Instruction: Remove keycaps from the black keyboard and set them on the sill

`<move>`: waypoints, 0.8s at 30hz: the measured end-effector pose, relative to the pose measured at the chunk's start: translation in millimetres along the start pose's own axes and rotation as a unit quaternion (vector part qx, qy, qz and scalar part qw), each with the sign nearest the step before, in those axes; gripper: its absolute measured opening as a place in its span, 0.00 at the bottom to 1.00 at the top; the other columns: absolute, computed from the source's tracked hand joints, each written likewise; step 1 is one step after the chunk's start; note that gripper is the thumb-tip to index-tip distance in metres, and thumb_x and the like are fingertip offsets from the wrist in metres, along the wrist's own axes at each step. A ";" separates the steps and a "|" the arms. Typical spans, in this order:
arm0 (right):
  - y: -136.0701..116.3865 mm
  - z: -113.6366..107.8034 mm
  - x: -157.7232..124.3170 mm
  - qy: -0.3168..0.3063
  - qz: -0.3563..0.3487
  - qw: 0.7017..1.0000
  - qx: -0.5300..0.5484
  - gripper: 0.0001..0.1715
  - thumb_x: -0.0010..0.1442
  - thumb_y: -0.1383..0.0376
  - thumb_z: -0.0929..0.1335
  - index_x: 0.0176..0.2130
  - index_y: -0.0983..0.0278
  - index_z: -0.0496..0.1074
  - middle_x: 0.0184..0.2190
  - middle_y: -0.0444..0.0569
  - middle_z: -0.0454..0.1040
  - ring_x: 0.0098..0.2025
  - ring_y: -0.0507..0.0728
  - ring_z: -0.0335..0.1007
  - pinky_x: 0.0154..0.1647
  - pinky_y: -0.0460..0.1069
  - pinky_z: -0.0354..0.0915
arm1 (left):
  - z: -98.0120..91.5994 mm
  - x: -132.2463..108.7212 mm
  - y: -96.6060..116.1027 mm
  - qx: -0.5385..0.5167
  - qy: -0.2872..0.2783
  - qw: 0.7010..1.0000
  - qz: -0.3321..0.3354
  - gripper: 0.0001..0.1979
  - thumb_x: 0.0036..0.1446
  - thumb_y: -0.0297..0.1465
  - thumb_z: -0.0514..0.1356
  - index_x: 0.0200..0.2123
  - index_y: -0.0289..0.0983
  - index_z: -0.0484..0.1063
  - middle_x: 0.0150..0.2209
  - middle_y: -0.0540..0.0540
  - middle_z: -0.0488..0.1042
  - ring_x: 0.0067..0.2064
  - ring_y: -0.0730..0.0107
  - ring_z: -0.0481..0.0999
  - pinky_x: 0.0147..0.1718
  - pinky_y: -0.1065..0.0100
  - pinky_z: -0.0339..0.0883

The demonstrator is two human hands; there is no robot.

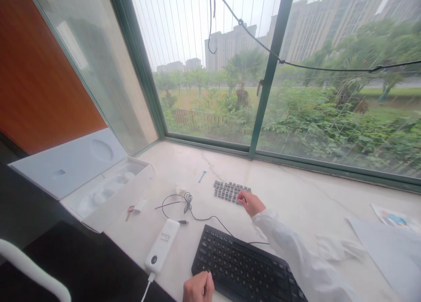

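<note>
Small grey keycaps [226, 191] lie in close rows on the pale sill. My right hand [251, 203] reaches to their right end, its fingers curled and pinched down at the last ones. Whatever is between those fingertips is hidden. Nearer to me is a black keyboard [243, 264], set at a slant, with small light spots across its key field. My left hand [198, 286] is closed at the keyboard's near left corner, thumb and fingers pressed together; I cannot see what they hold. The keyboard's dark cable [213, 217] runs back to a tied coil on the left.
A white power bank [162, 245] with a plugged cable lies left of the keyboard. Further left stand an open white box [108, 192] and a key [129, 212]. A small blue tool [202, 176] lies near the window. Papers [388, 249] are at the right.
</note>
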State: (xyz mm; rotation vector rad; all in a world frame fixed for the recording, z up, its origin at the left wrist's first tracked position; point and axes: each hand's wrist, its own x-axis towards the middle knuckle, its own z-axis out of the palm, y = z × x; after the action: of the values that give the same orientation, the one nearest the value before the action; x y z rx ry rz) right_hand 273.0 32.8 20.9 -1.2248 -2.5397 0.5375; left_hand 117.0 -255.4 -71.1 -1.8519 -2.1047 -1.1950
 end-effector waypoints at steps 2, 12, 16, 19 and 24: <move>3.9 1.5 -29.9 0.021 0.002 1.000 0.023 0.07 0.59 0.66 0.63 0.38 0.62 0.69 0.34 0.46 0.74 0.37 0.53 0.70 0.40 0.48 0.63 | -4.7 0.3 2.9 -0.016 -0.024 0.999 -0.022 0.21 0.61 0.26 0.47 0.15 0.36 0.60 0.14 0.52 0.63 0.17 0.79 0.61 0.20 0.75 0.53; -1.8 12.7 -122.6 0.007 0.026 0.989 0.144 0.08 0.58 0.64 0.63 0.36 0.61 0.71 0.32 0.46 0.75 0.33 0.53 0.69 0.39 0.49 0.63 | -26.2 11.3 13.6 -0.108 -0.136 0.982 -0.073 0.19 0.62 0.30 0.48 0.19 0.36 0.64 0.18 0.51 0.67 0.21 0.78 0.64 0.25 0.76 0.56; -17.1 26.0 -122.7 -0.025 0.032 0.984 0.175 0.06 0.56 0.64 0.66 0.34 0.61 0.73 0.28 0.43 0.75 0.31 0.51 0.68 0.37 0.46 0.62 | -26.9 23.0 25.8 -0.133 -0.134 0.977 -0.095 0.19 0.62 0.32 0.48 0.19 0.36 0.64 0.18 0.52 0.67 0.21 0.79 0.63 0.25 0.75 0.55; -27.2 36.1 -110.6 -0.055 0.054 0.984 0.159 0.05 0.54 0.64 0.69 0.32 0.60 0.76 0.29 0.43 0.75 0.32 0.50 0.68 0.38 0.45 0.62 | -24.5 36.6 38.3 -0.137 -0.138 0.977 -0.089 0.20 0.62 0.32 0.48 0.18 0.36 0.65 0.18 0.52 0.67 0.21 0.79 0.63 0.25 0.75 0.55; -37.7 52.0 -90.3 -0.086 0.090 0.983 0.132 0.05 0.50 0.61 0.71 0.29 0.59 0.78 0.32 0.45 0.76 0.32 0.51 0.70 0.36 0.45 0.62 | -17.0 46.2 51.4 -0.109 -0.138 0.982 -0.062 0.21 0.62 0.32 0.47 0.18 0.36 0.67 0.19 0.51 0.69 0.22 0.78 0.65 0.26 0.75 0.55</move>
State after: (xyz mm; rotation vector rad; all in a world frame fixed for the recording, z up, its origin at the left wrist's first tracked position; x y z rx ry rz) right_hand 281.1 -71.2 -16.3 -1.3664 -2.4019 1.0256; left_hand 143.0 -230.8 -9.6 -2.1172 -2.3468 -1.3100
